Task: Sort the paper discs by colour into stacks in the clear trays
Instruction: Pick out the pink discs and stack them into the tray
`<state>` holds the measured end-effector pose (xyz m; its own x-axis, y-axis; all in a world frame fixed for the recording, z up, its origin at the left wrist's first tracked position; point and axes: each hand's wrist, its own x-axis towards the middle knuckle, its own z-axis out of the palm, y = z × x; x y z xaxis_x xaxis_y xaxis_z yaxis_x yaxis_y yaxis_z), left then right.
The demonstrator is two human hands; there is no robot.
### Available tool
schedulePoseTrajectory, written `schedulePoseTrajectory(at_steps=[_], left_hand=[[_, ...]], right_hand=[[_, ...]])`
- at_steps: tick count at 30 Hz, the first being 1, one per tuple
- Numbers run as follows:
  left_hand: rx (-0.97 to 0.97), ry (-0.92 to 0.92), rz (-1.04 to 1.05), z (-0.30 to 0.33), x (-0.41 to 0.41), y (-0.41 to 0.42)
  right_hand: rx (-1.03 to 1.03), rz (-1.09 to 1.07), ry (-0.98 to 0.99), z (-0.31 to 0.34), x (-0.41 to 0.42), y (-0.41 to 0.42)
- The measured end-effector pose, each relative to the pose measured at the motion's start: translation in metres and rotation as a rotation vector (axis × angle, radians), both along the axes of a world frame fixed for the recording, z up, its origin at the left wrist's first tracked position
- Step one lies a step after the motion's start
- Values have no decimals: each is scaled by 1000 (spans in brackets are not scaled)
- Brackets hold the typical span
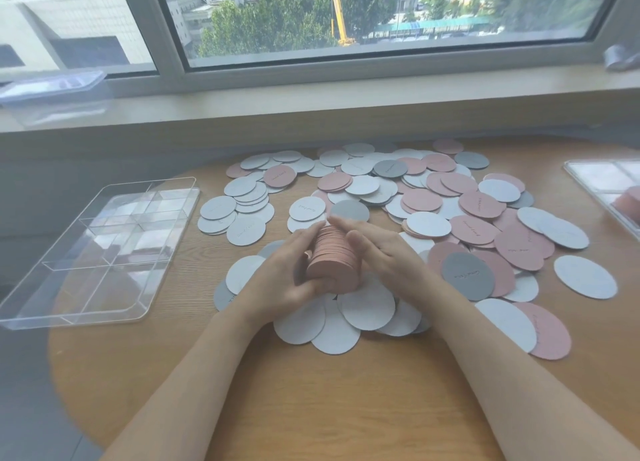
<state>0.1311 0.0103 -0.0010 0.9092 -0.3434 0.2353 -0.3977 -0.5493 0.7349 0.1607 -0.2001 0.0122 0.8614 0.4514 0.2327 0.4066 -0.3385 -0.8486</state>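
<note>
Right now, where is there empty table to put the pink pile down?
Bare wood lies between the clear tray and the left hand, and along the near table edge between the forearms. Loose discs crowd the middle and right, up to the second tray.

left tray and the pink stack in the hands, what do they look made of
Left tray: likely clear hard plastic, glossy; the table shows through and its dividers catch window glare.
Pink stack: seemingly matte paper or thin card; many thin layered edges, no shine.
</note>
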Motion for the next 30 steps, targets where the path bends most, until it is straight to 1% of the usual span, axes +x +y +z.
schedulePoseTrajectory(at_steps=[1, 3, 5, 7, 9, 11, 14, 21, 23, 27, 30], left_hand=[[-19, 9, 8, 0, -1, 0], [-50, 26, 21, 1, -1, 0], [-68, 38, 28, 0, -1, 1], [-80, 48, 29, 0, -1, 1], [-86, 52, 31, 1, -1, 1], [-86, 52, 35, 1, -1, 1], [-80, 50, 43, 1, -2, 1], [-81, 60, 43, 1, 0, 2], [-82, 65, 43, 1, -1, 2], [-74, 63, 46, 0, 0, 3], [-79, 66, 44, 0, 0, 3]], right_hand=[[-8, -52, -2, 2, 4, 1], [-43, -254, -34, 7, 18, 2], [-147, -384, -85, 10, 37, 0], [-305, -359, -129, 11, 56, 1], [-426, -292, -124, 11, 71, 4], [-523, -230, -115, 11, 77, 9], [-630, -190, -183, 8, 81, 12], [-666, -246, -370, 6, 73, 9], [-623, -313, -416, 5, 68, 6], [-469, -492, -550, 3, 58, -8], [-402, -523, -592, 1, 49, -19]])
